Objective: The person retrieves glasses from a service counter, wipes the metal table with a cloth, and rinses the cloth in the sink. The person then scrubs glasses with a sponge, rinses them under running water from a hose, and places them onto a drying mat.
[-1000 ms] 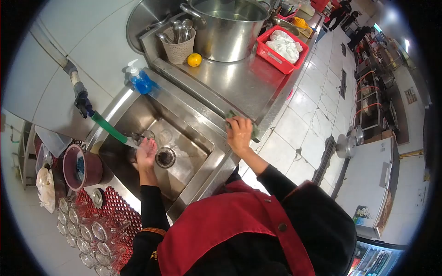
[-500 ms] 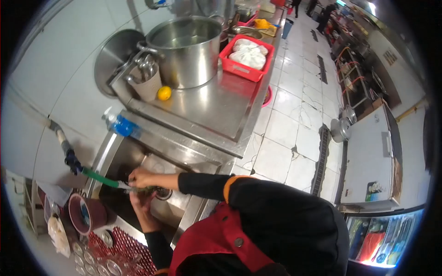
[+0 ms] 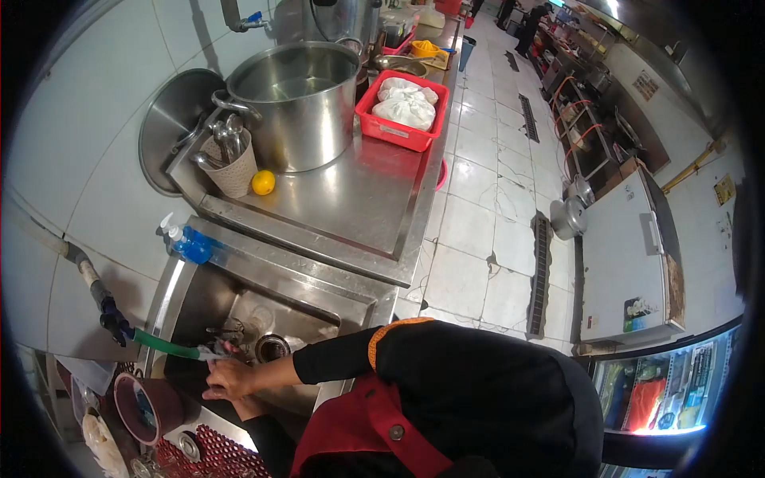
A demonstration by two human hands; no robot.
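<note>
Over the left part of the steel sink, my right hand is closed against my left hand, its fingers curled; what it holds is hidden. My left hand lies mostly beneath it, fingers largely covered. Water runs onto the hands from the green hose. The drain is just right of them. A bottle of blue liquid stands on the sink's back rim.
Beyond the sink, a steel counter holds a large pot, a cutlery holder, a yellow fruit and a red basket. A maroon bucket and red mat are at lower left. People stand far off.
My right hand has left a green cloth or sponge at the counter's edge and come across to my left hand under the hose. The camera view has shifted too.
</note>
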